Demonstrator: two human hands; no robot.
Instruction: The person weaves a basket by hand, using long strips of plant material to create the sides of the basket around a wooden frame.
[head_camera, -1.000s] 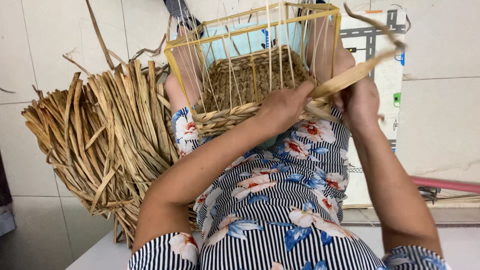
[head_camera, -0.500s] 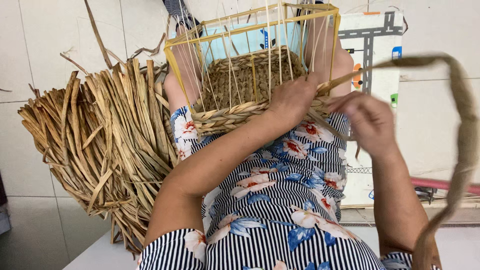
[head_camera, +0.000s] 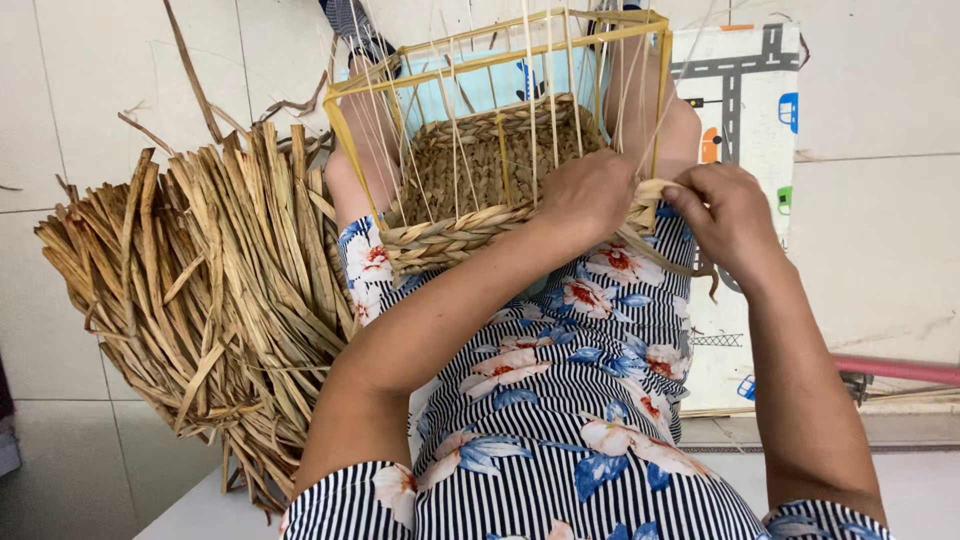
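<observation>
Work in hand: a woven basket is being built on a yellow wire frame; the weaving strand is being worked along the near rim, judging by both hands meeting there.

Location of work: the basket rests on the person's lap, against the striped floral dress, tilted with its opening toward the camera.

Left hand: curled over the near right part of the braided rim, fingers folded down and pressing on the weave; what lies under the palm cannot be told.

Right hand: fingers drawn together, pinching a flat dried strand at the basket's near right corner, just beside the left hand.

Step judged: the strand appears pulled snug at the corner, one pass of the rim row in progress.

Next move, as a judgement: it calls for steady tension on the strand while the left hand holds the earlier turns from slipping, and a clean passage between the thin upright stakes.

Container: the basket has a finished woven base and a low braided wall on the near side; the upper frame is bare. Nothing lies inside it.

Stock: a large bundle of dried flat leaves lies on the tiled floor to the left, near the lap.

Other: a printed play mat lies at right, beyond the hands.
</observation>
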